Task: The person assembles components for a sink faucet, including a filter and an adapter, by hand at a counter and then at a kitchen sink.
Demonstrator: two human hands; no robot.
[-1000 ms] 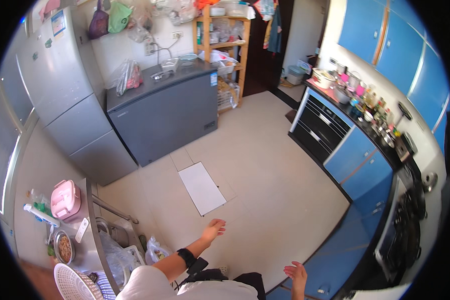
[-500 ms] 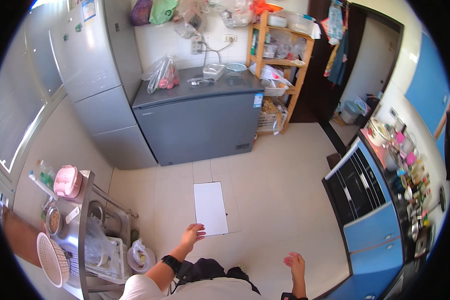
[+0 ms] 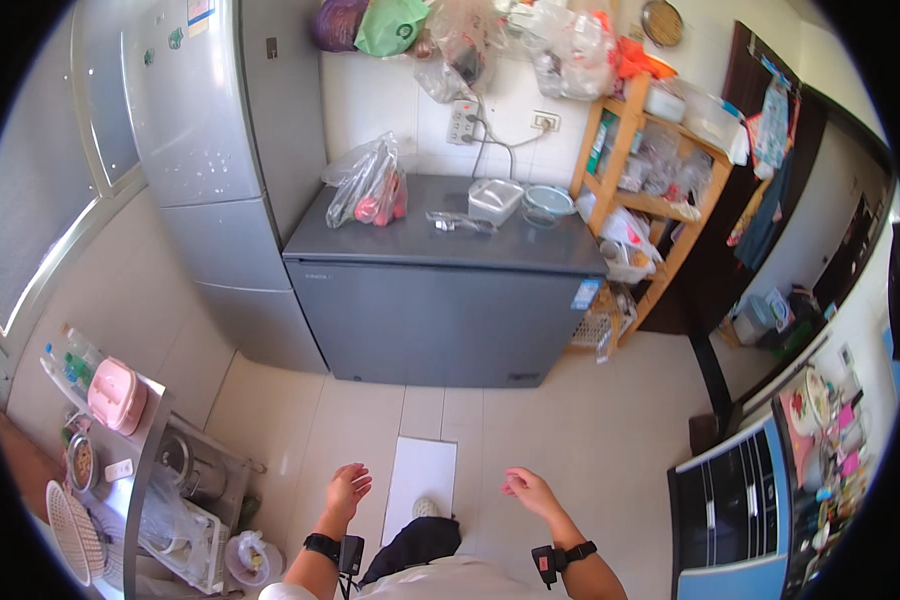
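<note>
Tread flat, off the edges of white panel (image 3: 422, 468) on floor (image 3: 570, 430) nr bottom front edge of chest freezer (image 3: 440, 320) — w/ L hand (image 3: 347, 488) & R hand (image 3: 532, 492) loosely open, holding 0 things.

Shiny metal, crinkly plastic, wood

Fridge (image 3: 205, 150) shiny, metal-look; chest freezer (image 3: 430, 325) smooth, soft sheen; bag (image 3: 355, 195) clear crinkly plastic; shelf rack (image 3: 620, 140) wood; pink box (image 3: 117, 396) smooth plastic; floor (image 3: 580, 430) glossy tile; white panel (image 3: 425, 466) smooth, matt.

Left fingers (image 3: 358, 473) and right fingers (image 3: 515, 478) curl — loosely.
</note>
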